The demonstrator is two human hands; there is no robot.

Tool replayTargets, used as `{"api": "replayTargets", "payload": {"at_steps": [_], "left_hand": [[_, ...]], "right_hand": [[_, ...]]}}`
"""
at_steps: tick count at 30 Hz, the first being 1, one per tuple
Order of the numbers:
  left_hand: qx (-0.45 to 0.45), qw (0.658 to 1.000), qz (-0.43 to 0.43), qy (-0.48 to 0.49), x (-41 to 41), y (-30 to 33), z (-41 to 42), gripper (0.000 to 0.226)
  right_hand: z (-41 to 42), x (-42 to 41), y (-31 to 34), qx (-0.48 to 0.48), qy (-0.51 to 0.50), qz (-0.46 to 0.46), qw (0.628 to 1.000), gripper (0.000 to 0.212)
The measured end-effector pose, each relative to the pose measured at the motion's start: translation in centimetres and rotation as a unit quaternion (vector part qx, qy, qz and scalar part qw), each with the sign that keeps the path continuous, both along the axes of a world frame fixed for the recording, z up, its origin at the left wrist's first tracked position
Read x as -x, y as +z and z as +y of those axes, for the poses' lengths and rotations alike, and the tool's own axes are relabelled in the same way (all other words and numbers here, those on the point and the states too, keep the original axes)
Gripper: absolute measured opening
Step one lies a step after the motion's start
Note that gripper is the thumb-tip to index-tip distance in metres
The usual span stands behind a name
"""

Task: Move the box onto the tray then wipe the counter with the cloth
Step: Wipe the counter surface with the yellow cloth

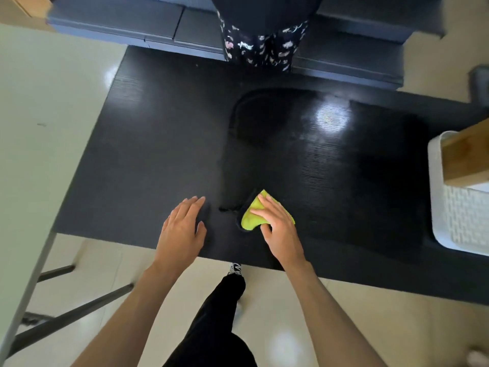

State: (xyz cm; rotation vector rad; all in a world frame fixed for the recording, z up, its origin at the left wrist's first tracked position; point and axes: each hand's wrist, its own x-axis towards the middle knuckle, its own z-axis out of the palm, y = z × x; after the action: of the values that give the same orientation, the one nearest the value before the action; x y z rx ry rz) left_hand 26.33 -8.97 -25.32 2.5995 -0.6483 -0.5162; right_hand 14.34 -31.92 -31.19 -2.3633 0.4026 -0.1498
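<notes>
Right hand: your right hand [277, 223] lies flat on the yellow-green cloth [254, 217], fingers spread and pressing it down rather than gripping it; thumb curled at the cloth's near edge.
Left hand: your left hand [182, 226] is open and holds nothing, fingers together, extended toward 12 o'clock, palm down at the table surface; contact cannot be told.
Cloth: bunched, near the front edge of the black table [158, 144], at about 6 o'clock of the tabletop; just at 3 o'clock of your left hand, not touching it.
Wiped area: darker wet streaks run from the cloth toward 12 o'clock, ending in a curved trace [238, 112] near the table's centre.
Box: wooden box [465, 154] rests in the white tray [436, 197], at 3 o'clock on the table, well apart from the cloth; partly cut off by the frame.
Other person: patterned trousers [264, 46] of someone standing at 12 o'clock beyond the table.
</notes>
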Motion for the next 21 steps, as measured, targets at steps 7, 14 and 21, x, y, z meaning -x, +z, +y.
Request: {"api": "replayTargets", "payload": {"at_steps": [7, 14, 21], "left_hand": [[-0.008, 1.0, 0.007, 0.004, 3.7, 2.2, 0.9, 0.052], [-0.018, 0.998, 0.035, -0.046, 5.7, 4.9, 0.5, 0.049], [-0.021, 0.995, 0.041, -0.089, 4.1, 7.6, -1.7, 0.044]], "right_hand": [[0.2, 6.3, 1.7, -0.023, -0.166, 0.066, 0.984, 0.055], [1.8, 12.2, 5.8, -0.042, -0.214, 0.11, 0.97, 0.048], [-0.2, 8.1, 11.4, -0.098, -0.297, 0.039, 0.949, 0.05]]}}
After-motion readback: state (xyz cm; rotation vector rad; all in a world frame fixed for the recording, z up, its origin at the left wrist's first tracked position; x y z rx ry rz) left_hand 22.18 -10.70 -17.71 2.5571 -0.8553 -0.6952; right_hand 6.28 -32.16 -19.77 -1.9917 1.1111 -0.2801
